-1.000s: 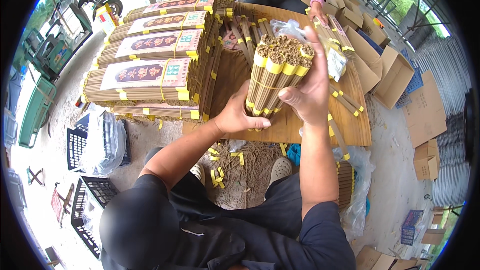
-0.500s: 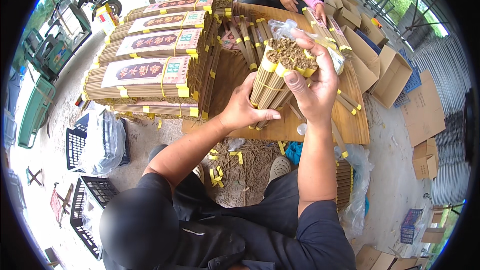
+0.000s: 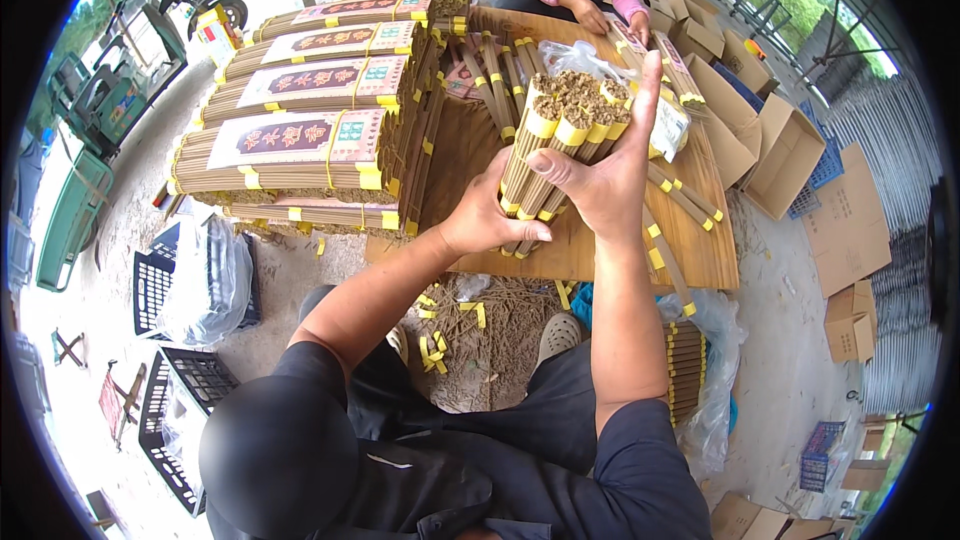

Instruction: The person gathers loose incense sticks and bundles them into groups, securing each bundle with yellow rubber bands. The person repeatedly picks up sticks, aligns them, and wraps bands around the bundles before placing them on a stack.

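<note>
Bundle (image 3: 565, 130) of brown, yellow-banded sticks tilts above the tabletop (image 3: 705, 255). The left hand (image 3: 482, 212) has its grip closed around the lower end; the right hand (image 3: 612, 172) spreads against the right side, thumb across the front, and whether it clasps I cannot tell. Labelled bundles (image 3: 295, 145) lie stacked to the left.

Bright light covers the pale floor (image 3: 780, 340) around a wooden table (image 3: 712, 255), with green foliage (image 3: 785, 15) outside.
</note>
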`<control>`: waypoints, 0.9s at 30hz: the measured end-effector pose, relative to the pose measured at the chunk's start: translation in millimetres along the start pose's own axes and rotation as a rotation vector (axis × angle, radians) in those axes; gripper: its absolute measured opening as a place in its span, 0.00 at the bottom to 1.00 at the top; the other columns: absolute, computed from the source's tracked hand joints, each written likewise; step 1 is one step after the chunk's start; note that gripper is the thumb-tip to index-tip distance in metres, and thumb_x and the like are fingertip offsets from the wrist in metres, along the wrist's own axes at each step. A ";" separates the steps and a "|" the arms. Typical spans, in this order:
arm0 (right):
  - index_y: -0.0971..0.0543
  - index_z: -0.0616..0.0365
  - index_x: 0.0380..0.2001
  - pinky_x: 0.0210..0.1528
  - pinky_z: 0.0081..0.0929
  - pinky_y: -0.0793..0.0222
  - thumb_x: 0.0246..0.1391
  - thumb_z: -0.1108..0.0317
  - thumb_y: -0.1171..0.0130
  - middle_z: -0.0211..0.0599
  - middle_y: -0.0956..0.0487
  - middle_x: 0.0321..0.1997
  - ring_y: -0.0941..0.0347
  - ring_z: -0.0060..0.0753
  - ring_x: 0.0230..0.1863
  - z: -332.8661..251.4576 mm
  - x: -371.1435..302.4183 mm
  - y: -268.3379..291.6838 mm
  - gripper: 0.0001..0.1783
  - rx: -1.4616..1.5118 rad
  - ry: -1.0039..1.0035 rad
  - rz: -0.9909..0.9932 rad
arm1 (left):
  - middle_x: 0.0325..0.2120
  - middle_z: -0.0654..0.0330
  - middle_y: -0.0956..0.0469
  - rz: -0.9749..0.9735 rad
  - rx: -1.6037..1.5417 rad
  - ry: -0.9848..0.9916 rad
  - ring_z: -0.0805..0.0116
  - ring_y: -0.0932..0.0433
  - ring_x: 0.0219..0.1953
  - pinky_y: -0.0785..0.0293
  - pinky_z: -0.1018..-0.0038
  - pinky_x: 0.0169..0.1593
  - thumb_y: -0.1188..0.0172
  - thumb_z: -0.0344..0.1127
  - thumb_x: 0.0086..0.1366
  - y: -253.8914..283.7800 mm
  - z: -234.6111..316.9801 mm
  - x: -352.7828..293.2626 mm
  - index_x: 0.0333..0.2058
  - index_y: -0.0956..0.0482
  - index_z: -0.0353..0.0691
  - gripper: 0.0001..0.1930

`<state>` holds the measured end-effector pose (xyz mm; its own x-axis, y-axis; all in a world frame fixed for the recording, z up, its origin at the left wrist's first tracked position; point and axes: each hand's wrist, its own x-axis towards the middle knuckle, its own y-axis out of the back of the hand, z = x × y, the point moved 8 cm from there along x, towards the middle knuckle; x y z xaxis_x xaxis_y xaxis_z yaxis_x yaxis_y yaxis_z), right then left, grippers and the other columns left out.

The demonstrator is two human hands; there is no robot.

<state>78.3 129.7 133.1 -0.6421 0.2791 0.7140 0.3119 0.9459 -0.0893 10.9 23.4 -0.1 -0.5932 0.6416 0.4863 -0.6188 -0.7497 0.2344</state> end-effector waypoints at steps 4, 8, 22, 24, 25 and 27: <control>0.64 0.56 0.78 0.61 0.37 0.25 0.31 0.50 0.12 0.46 0.29 0.64 0.25 0.38 0.59 -22.8 -0.4 -8.0 0.83 0.094 0.045 0.045 | 0.52 0.49 0.19 -0.030 0.039 0.003 0.56 0.19 0.56 0.24 0.61 0.59 0.15 0.53 0.43 -1.8 17.1 -1.1 0.65 0.37 0.36 0.55; 0.68 0.57 0.78 0.62 0.39 0.26 0.36 0.54 0.13 0.50 0.27 0.61 0.24 0.41 0.60 8.1 -7.4 3.6 0.82 0.177 0.016 -0.020 | 0.55 0.51 0.22 -0.034 -0.033 0.020 0.57 0.21 0.58 0.26 0.63 0.60 0.15 0.51 0.44 -9.7 0.3 -6.7 0.65 0.35 0.37 0.53; 0.48 0.61 0.72 0.57 0.38 0.20 0.42 0.56 0.16 0.48 0.23 0.56 0.20 0.41 0.55 24.3 -20.8 11.0 0.64 0.092 0.041 -0.049 | 0.48 0.54 0.18 -0.020 -0.002 0.038 0.64 0.18 0.49 0.22 0.66 0.56 0.15 0.48 0.46 -10.8 -2.0 -4.3 0.60 0.30 0.38 0.46; 0.38 0.62 0.63 0.53 0.34 0.18 0.41 0.54 0.16 0.43 0.19 0.51 0.17 0.36 0.49 35.1 -24.7 14.0 0.53 0.041 0.010 -0.073 | 0.47 0.56 0.18 -0.012 0.021 0.046 0.66 0.19 0.49 0.23 0.66 0.56 0.15 0.45 0.45 -9.4 -0.5 -1.4 0.60 0.29 0.39 0.45; 0.38 0.62 0.64 0.54 0.34 0.19 0.40 0.53 0.15 0.43 0.20 0.52 0.18 0.36 0.51 35.9 -28.6 13.9 0.55 0.080 -0.003 -0.057 | 0.48 0.57 0.18 -0.020 0.005 0.037 0.67 0.20 0.49 0.23 0.66 0.56 0.15 0.44 0.45 -10.3 -1.7 -3.3 0.60 0.29 0.39 0.45; 0.39 0.64 0.62 0.56 0.31 0.23 0.41 0.53 0.15 0.39 0.21 0.52 0.21 0.31 0.52 38.4 -31.9 13.6 0.54 0.121 -0.006 -0.092 | 0.49 0.57 0.19 -0.027 -0.019 -0.010 0.66 0.20 0.53 0.24 0.66 0.57 0.15 0.42 0.45 -11.6 -4.8 -6.2 0.61 0.30 0.39 0.46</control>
<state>76.1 140.0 82.5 -0.6685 0.1913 0.7187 0.1652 0.9804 -0.1073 19.3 29.0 -9.9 -0.5710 0.6598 0.4886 -0.6442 -0.7290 0.2315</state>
